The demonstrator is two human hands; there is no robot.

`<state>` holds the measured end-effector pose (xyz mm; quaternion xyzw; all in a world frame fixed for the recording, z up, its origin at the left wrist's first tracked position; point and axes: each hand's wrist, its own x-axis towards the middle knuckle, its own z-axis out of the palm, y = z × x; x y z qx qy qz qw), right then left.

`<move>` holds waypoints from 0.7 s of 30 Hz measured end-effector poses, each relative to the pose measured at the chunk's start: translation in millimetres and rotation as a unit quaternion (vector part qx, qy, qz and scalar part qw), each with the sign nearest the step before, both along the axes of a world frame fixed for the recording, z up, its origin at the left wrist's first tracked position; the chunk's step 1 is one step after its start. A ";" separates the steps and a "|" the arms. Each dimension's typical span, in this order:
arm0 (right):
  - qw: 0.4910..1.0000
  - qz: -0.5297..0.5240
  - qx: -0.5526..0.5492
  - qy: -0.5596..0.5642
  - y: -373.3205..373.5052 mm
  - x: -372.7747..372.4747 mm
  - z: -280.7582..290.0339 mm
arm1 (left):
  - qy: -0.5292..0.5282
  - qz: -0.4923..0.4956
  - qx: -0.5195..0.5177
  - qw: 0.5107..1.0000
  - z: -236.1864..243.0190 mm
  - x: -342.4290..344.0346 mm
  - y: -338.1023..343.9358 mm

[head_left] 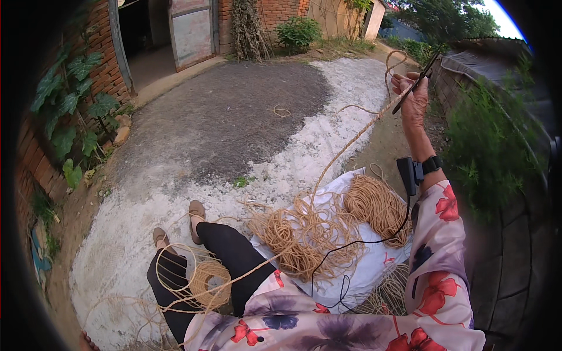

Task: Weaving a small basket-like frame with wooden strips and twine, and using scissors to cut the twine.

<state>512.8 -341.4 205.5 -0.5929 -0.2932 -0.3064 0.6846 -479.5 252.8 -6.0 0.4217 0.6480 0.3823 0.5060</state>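
My right hand is raised high at the upper right, gripping a long, thin black object along with a tan rope, which loops above it and runs down to a loose tangle on a white sack. Beside the tangle lies a coiled hank of rope. A wound tan coil with loose loops sits between my legs. My left hand barely shows at the lower left edge; its grip is unclear. A black cord crosses the sack from the device on my right wrist.
The ground is dark gravel and white grit, with a small rope loop. A brick wall with an open doorway and leafy plants borders the left. Green shrubs and a low block wall line the right.
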 end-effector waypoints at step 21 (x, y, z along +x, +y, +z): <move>0.811 0.295 -0.501 0.066 214.3 -220.1 -53.9 | -0.146 -0.271 0.133 0.942 164.0 315.3 -170.8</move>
